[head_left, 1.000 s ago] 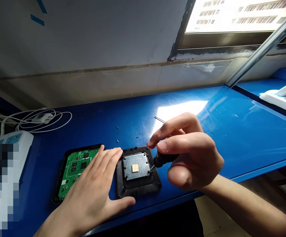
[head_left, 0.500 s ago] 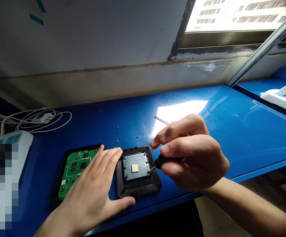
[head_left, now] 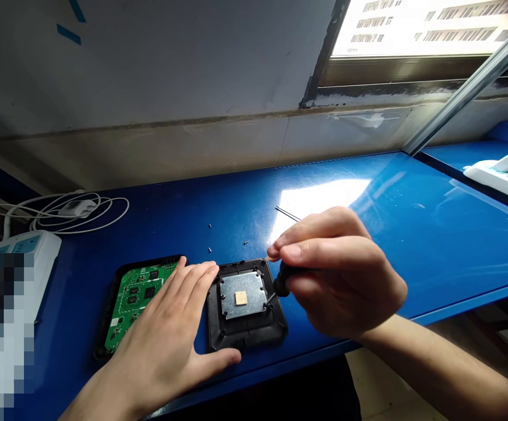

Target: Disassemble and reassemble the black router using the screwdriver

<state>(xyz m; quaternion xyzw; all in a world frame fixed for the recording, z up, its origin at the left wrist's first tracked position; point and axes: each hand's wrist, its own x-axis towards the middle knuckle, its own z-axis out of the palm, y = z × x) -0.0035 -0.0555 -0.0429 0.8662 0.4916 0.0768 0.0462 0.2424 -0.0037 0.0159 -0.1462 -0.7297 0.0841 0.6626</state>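
Note:
A black plastic cover (head_left: 247, 336) lies inner side up on the blue table, carrying a silver metal plate (head_left: 231, 280) with a small beige pad (head_left: 241, 298) at its centre. My left hand (head_left: 170, 316) spans the cover's left side, fingertips at the upper left corner and thumb at the lower edge, steadying it. My right hand (head_left: 345, 275) grips a screwdriver (head_left: 282, 285) with a dark handle, its tip at the plate's lower right corner. To the left, partly under my left hand, is a green circuit board (head_left: 137, 292) in a black housing (head_left: 104, 313).
Several small screws (head_left: 210, 250) are scattered beyond the cover. Thin dark tweezers-like prongs (head_left: 287, 213) lie behind my right hand. A coiled white cable (head_left: 104, 202) with an adapter and a white power strip (head_left: 45, 251) sit at left; another white device (head_left: 494, 175) stands far right.
My right hand's fingers have shifted and curled slightly around the screwdriver handle, with its tip still at the same corner. My left hand and the cover hold their places; the view has shifted slightly.

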